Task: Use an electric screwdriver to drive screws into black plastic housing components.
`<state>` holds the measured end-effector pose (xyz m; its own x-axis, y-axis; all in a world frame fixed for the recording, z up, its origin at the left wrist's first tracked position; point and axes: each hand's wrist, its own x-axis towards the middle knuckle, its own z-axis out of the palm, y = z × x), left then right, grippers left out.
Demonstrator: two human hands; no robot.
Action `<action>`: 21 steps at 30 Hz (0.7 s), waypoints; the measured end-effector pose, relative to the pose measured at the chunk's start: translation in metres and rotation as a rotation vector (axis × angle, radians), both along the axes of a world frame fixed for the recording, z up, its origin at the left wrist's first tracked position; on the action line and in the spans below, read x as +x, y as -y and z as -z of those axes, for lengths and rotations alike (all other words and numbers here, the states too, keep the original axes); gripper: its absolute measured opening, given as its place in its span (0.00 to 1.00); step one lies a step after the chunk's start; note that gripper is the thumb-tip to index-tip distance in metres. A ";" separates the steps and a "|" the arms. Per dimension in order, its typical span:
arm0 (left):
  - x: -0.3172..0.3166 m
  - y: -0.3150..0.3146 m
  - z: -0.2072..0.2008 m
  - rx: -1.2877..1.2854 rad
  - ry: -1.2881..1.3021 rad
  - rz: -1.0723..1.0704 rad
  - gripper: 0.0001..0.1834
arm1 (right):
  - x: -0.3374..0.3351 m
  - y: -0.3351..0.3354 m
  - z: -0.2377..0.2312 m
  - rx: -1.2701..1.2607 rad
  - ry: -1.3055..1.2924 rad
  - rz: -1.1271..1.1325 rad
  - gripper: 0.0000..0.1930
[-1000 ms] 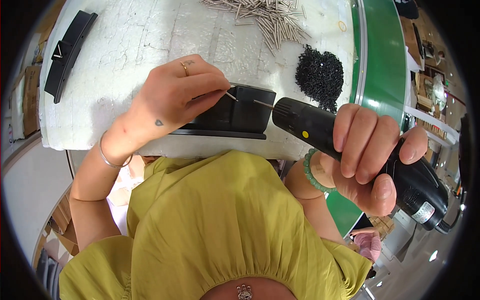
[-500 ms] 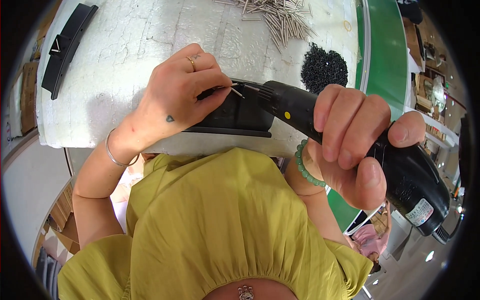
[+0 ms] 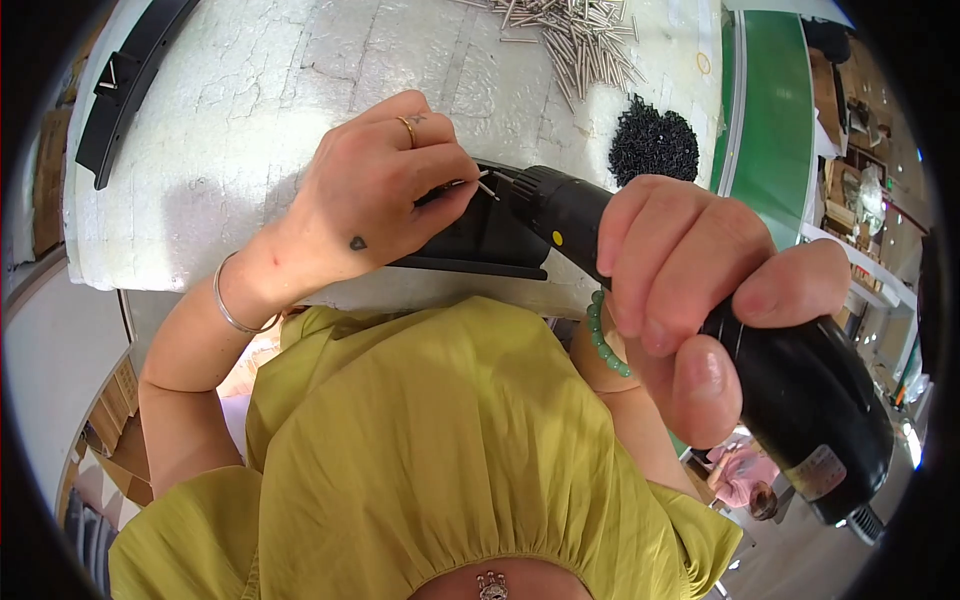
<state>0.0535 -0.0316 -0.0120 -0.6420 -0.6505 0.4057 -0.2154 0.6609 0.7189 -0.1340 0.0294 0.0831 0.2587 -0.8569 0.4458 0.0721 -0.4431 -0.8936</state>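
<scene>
My right hand (image 3: 690, 280) is wrapped round a black corded electric screwdriver (image 3: 565, 212), which points left and slightly up. Its tip meets the far edge of a black plastic part (image 3: 485, 245) lying on the table in front of me. Over the left end of that part, my left hand (image 3: 385, 190) is closed in a pinch. A thin metal pin (image 3: 489, 188) sticks out at its fingertips, right beside the screwdriver tip. The screw, if one is there, is too small to make out. My left palm and fingers hide some of the black part.
Loose silvery metal pins (image 3: 590, 55) lie heaped at the far side. Nearer, on the right, is a pile of small black screws (image 3: 653, 143). A similar long black part (image 3: 128, 85) rests at the far left. Beyond the table's right edge runs a green surface (image 3: 775, 110).
The rear of the screwdriver has swung lower with my right hand, its tip still at the black part. My left hand shifts slightly right in the picture, still pinching.
</scene>
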 end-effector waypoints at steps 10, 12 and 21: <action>0.000 -0.001 0.000 0.045 0.038 0.023 0.04 | 0.006 0.009 -0.008 0.062 -0.076 -0.059 0.15; 0.002 -0.002 0.001 0.041 0.044 0.007 0.04 | 0.009 0.010 -0.005 0.051 -0.069 -0.069 0.15; 0.007 -0.004 -0.017 -0.037 0.139 0.017 0.16 | -0.023 -0.001 -0.025 -0.005 0.159 0.061 0.17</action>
<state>0.0602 -0.0279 0.0045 -0.7047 -0.6251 0.3356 -0.2995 0.6909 0.6580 -0.1574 0.0305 0.1083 0.1325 -0.8667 0.4810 0.1854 -0.4550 -0.8710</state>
